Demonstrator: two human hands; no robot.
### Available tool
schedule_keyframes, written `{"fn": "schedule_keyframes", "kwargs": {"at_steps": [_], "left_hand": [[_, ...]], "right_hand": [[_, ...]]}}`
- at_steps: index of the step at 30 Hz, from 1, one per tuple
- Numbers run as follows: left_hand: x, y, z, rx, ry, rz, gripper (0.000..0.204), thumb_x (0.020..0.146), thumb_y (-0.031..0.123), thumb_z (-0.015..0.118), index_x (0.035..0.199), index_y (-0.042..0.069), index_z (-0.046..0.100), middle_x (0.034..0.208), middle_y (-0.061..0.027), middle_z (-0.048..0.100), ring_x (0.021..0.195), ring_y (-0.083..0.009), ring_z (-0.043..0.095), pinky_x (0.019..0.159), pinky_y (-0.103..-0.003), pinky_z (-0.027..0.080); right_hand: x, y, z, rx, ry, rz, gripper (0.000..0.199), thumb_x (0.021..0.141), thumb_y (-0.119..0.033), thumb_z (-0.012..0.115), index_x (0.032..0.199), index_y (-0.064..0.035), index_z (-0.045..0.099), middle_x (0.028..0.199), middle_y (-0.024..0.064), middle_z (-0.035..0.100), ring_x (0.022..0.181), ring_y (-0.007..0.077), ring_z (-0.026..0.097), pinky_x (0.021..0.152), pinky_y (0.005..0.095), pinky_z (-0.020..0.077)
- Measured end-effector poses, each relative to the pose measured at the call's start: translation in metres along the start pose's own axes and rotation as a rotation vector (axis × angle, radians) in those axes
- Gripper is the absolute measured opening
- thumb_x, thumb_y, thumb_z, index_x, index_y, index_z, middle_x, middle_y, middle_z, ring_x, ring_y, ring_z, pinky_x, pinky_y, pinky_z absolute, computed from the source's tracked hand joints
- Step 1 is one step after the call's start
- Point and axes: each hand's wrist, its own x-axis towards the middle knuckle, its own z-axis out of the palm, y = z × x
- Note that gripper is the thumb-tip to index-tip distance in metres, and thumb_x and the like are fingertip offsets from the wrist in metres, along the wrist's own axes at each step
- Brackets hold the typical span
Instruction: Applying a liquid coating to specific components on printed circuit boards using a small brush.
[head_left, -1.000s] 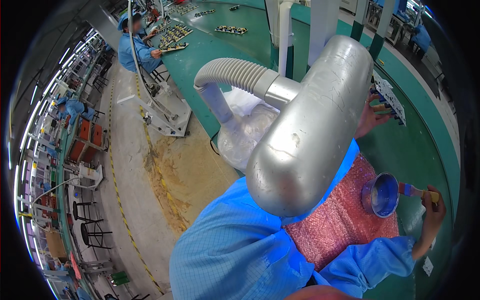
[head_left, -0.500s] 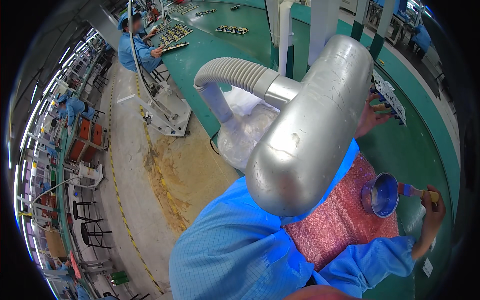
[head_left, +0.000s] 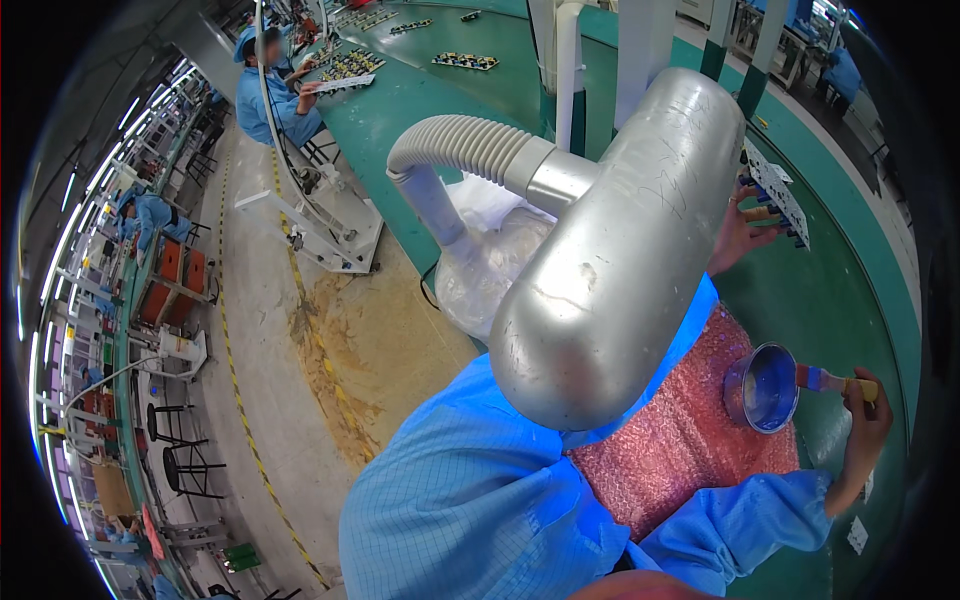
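My right hand point(head_left: 866, 420) is closed on the pale yellow handle of a flat brush point(head_left: 824, 381), whose reddish head is at the rim of a round metal bowl point(head_left: 746, 392). The bowl sits on pink bubble wrap point(head_left: 670, 440). Farther off, my left hand point(head_left: 738, 236) grips a circuit board point(head_left: 776, 194) by its component side, its pale face turned to the right. Part of that hand and its forearm are hidden behind the big silver metal hood.
The silver hood point(head_left: 620, 260) with its grey ribbed hose point(head_left: 470, 150) fills the middle, close above my arms. Plastic-wrapped bundle point(head_left: 490, 270) stands left of it. Small white pieces point(head_left: 857, 535) lie on the green table point(head_left: 840, 300). A co-worker point(head_left: 275, 95) sits at the far left by several boards.
My hands, the brush and the bowl stay nearly where they were. At the far left, the co-worker's board has turned from its dark component side to its pale side.
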Motion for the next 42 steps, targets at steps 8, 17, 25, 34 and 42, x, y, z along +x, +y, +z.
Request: {"fn": "schedule_keyframes", "kwargs": {"at_steps": [8, 17, 25, 34, 42], "left_hand": [[0.001, 0.001, -0.002, 0.001, -0.007, -0.010, 0.078, 0.078, 0.077, 0.048, 0.123, 0.014, 0.037, 0.116, -0.0178, 0.053, 0.103, -0.0354, 0.059, 0.082, -0.035, 0.048], [0.000, -0.002, -0.003, 0.002, -0.007, 0.020, 0.078, 0.078, 0.078, 0.046, 0.122, 0.014, 0.037, 0.117, -0.0179, 0.052, 0.105, -0.0359, 0.059, 0.083, -0.036, 0.048], [0.002, -0.004, -0.006, -0.006, -0.001, 0.020, 0.081, 0.078, 0.077, 0.046, 0.128, 0.014, 0.034, 0.118, -0.0183, 0.052, 0.104, -0.0365, 0.059, 0.081, -0.036, 0.049], [0.003, -0.007, -0.013, -0.132, -0.069, 0.064, 0.086, 0.080, 0.077, 0.045, 0.136, 0.014, 0.032, 0.120, -0.0233, 0.052, 0.103, -0.0390, 0.060, 0.082, -0.038, 0.051], [0.004, -0.001, -0.010, -0.174, -0.038, 0.027, 0.088, 0.081, 0.073, 0.049, 0.140, 0.012, 0.029, 0.127, -0.0261, 0.045, 0.103, -0.0407, 0.060, 0.081, -0.039, 0.052]], "right_hand": [[0.001, 0.001, 0.000, -0.008, 0.010, -0.009, 0.027, 0.093, -0.016, 0.060, 0.111, 0.0046, 0.060, 0.093, 0.0071, 0.059, 0.089, 0.0134, 0.056, 0.083, 0.0263, 0.0452], [-0.001, -0.002, 0.001, 0.003, 0.006, -0.008, 0.028, 0.093, -0.016, 0.061, 0.112, 0.0041, 0.061, 0.095, 0.0062, 0.059, 0.090, 0.0130, 0.055, 0.084, 0.0261, 0.0437], [-0.002, -0.002, 0.003, -0.021, 0.018, -0.019, 0.026, 0.092, -0.016, 0.061, 0.110, 0.0031, 0.062, 0.092, 0.0050, 0.058, 0.087, 0.0117, 0.054, 0.081, 0.0250, 0.0429], [0.001, 0.006, 0.003, -0.072, -0.038, -0.050, 0.026, 0.092, -0.019, 0.062, 0.111, -0.0016, 0.064, 0.082, 0.0014, 0.058, 0.076, 0.0088, 0.052, 0.068, 0.0226, 0.0396], [0.001, 0.005, 0.006, -0.004, -0.035, -0.034, 0.027, 0.091, -0.019, 0.064, 0.110, -0.0006, 0.064, 0.084, 0.0024, 0.060, 0.076, 0.0095, 0.054, 0.068, 0.0237, 0.0412]]}}
